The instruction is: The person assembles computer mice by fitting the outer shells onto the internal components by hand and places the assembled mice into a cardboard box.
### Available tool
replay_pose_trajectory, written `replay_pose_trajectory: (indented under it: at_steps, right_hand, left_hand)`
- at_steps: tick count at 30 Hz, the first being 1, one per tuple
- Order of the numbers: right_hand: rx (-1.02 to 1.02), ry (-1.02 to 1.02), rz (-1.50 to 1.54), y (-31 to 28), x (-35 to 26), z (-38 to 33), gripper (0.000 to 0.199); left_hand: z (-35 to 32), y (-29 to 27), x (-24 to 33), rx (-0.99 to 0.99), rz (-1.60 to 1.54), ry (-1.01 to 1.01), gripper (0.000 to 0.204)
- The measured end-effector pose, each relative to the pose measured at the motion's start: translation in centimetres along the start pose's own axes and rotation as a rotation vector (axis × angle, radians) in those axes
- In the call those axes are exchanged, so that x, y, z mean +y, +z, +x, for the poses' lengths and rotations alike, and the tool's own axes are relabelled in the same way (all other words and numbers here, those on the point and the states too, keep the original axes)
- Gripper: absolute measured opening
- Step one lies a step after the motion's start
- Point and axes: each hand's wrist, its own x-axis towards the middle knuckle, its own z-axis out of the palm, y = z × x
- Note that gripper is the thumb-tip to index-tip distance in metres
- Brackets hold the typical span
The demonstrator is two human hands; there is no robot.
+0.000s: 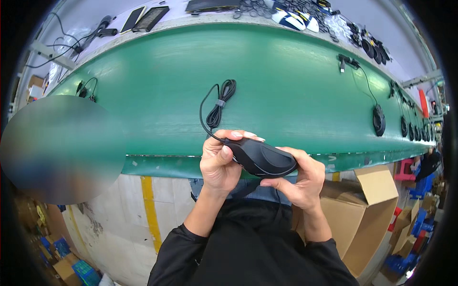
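Note:
A black computer mouse (262, 158) is held between my two hands, just over the near edge of the green bench. My left hand (220, 164) grips its cable end, thumb on the near side and fingers along the far side. At the opposite, rounded end, my right hand (304, 178) pinches it between thumb and fingers. From the left end its cable runs up to a folded bundle (222, 102), tied with a grey band, that lies on the green surface (167, 86). The mouse's underside is hidden.
More corded mice (379, 120) lie in a row along the right of the bench. A shelf at the back bears cable coils (257, 7) and black trays (150, 19). An open cardboard box (343, 219) stands below at my right. A blurred round patch covers the left.

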Motion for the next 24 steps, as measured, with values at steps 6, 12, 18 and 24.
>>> replay_pose_trajectory:
  at_steps: [6, 12, 18, 24]
  right_hand:
    - [-0.041, 0.042, -0.049, -1.4, -1.7, 0.9, 0.053]
    - [-0.05, -0.049, -0.071, -2.4, -1.1, 0.8, 0.049]
    - [-0.095, -0.113, -0.024, -2.7, 0.5, 1.2, 0.05]
    - [-0.088, -0.047, -0.032, -2.8, -0.5, 1.0, 0.05]
  left_hand:
    - [-0.2, -0.7, -1.2, 0.027, -0.134, -0.008, 0.031]
    - [0.6, 0.8, 0.0, -0.053, 0.012, 0.004, 0.03]
    - [1.0, 1.4, 1.8, -0.187, 0.556, 0.021, 0.026]
    - [1.0, 1.5, 1.9, -0.201, 0.531, -0.009, 0.032]
